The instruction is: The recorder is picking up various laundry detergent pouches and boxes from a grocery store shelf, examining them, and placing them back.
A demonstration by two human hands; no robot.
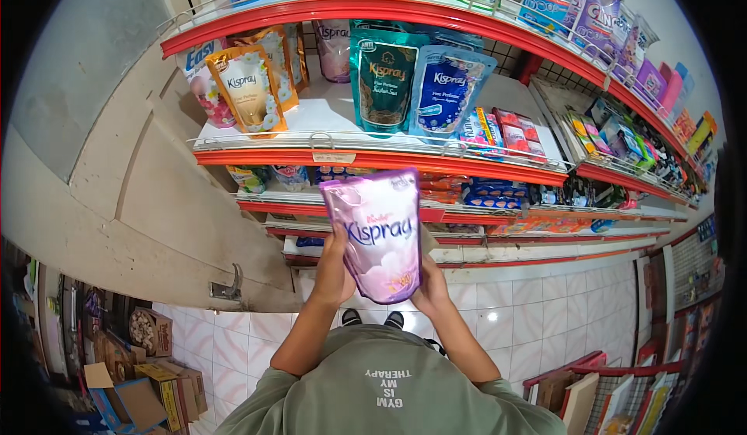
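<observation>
A pink and purple Kispray refill pouch point(382, 242) is held upright before my chest, its printed front towards me. My left hand point(334, 268) grips its left edge, the thumb on the front. At the lower right edge, my right hand point(430, 286) holds it with the fingers mostly hidden behind. A small brownish flat piece point(429, 241) shows behind the pouch by my right hand; I cannot tell what it is. On the shelf point(318, 117) beyond stand orange Kispray pouches point(248, 90), a green pouch point(385, 82) and a blue pouch point(449, 93).
Red-edged shelf rails point(373, 163) with wire guards point(513, 149) cross in front of me. A panelled door point(192, 201) with a metal handle point(233, 286) stands at left. Open cardboard boxes point(140, 403) lie lower left on the tiled floor point(224, 347); a low rack point(607, 394) stands lower right.
</observation>
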